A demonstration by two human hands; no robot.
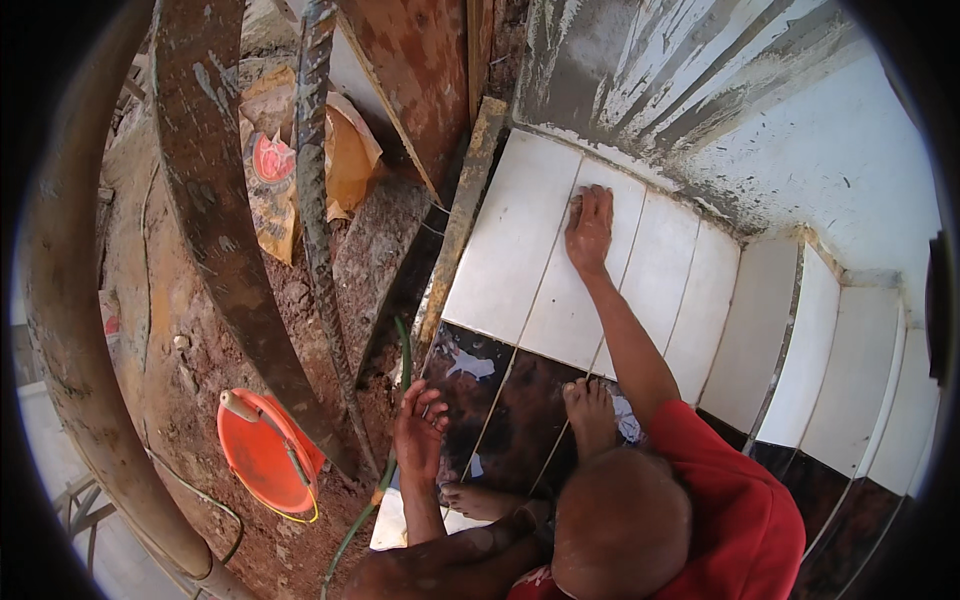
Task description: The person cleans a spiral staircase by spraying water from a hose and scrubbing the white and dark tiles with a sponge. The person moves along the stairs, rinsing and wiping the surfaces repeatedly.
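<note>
Neither my left hand nor my right hand shows in the picture. Below me another person (735, 490) in a red shirt squats barefoot on a tiled step. This person's right hand (590, 225) lies with bent fingers on the white tiles (500, 240) of the upper surface; whether it holds something small is too fine to tell. The person's left hand (418, 430) is raised with half-curled fingers, seemingly empty, beside a green hose (404, 360). Pale scraps (470, 365) lie on the dark marbled tiles (505, 420) near the feet.
An orange bucket (262, 460) with a wooden-handled tool (238, 405) at its rim stands on reddish soil at left. Torn sacks (265, 160), a rusty curved metal strip (215, 220), a rebar (312, 150) and a thick pole (65, 300) stand nearby. A cement-smeared wall (640, 80) bounds the tiles.
</note>
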